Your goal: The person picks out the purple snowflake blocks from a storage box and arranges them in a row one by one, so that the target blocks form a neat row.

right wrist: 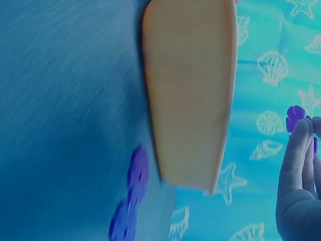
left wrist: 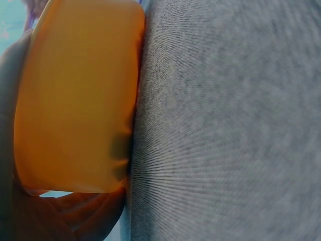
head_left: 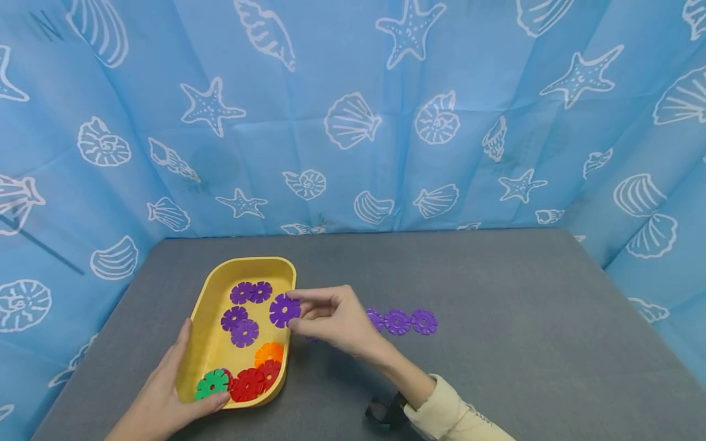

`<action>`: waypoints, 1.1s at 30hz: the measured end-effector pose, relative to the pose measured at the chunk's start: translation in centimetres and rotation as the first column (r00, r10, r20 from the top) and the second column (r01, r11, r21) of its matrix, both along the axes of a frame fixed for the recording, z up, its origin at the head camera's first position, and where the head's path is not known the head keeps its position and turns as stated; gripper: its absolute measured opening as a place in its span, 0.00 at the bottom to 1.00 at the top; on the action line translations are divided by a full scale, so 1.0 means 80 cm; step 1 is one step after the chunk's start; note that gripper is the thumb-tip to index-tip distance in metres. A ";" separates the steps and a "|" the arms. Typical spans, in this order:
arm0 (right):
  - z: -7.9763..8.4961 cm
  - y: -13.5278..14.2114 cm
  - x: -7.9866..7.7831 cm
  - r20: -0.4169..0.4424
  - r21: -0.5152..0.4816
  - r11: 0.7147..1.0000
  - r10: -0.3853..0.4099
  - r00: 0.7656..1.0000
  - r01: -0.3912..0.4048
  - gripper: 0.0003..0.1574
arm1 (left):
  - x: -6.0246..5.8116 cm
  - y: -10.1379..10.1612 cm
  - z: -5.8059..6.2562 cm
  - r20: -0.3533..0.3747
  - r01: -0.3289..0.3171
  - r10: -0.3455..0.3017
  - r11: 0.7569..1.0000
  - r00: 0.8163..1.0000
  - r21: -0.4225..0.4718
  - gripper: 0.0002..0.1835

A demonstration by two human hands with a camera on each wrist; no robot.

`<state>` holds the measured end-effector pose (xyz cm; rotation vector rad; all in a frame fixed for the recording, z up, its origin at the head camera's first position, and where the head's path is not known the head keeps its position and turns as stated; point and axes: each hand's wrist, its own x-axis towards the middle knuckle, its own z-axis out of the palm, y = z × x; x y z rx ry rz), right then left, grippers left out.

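A yellow tray [head_left: 206, 318] holds several notched plastic discs: purple discs [head_left: 245, 333] toward its back and middle, a green disc [head_left: 212, 384], red discs [head_left: 248, 384] and an orange disc [head_left: 269, 353] at its near end. My left hand [head_left: 165, 386] grips the tray's near left corner, thumb on the front rim and fingers along the side. Between thumb and fingers my right hand [head_left: 336, 321] pinches a purple disc [head_left: 284, 310] above the tray's right rim. In the right wrist view that hand [right wrist: 301, 175] and part of its purple disc [right wrist: 295, 118] show at the edge.
A row of joined purple discs [head_left: 397, 322] lies on the grey table [head_left: 496, 343] right of the tray, partly hidden behind my right hand. A black object [head_left: 386, 411] is beside the right sleeve. A blue shell-patterned curtain [head_left: 353, 153] hangs behind the table.
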<state>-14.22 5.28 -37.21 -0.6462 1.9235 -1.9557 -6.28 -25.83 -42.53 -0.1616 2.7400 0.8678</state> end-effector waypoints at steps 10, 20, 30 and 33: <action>-0.005 0.089 0.000 -0.025 0.024 0.995 -0.092 0.995 0.093 0.30 | -0.001 0.000 0.000 0.026 -0.004 0.003 1.000 1.000 0.015 0.75; -0.016 0.170 0.003 0.018 0.159 0.970 -0.192 0.981 0.186 0.32 | -0.004 -0.001 0.001 0.073 -0.018 0.017 1.000 0.997 0.020 0.75; -0.026 0.241 0.003 0.049 0.326 0.914 -0.271 0.961 0.241 0.34 | -0.004 0.002 0.001 0.086 -0.039 0.037 0.999 0.996 0.026 0.76; -0.030 0.255 0.000 0.047 0.384 0.891 -0.282 0.958 0.243 0.35 | -0.003 0.002 0.001 0.088 -0.043 0.041 0.999 0.995 0.024 0.76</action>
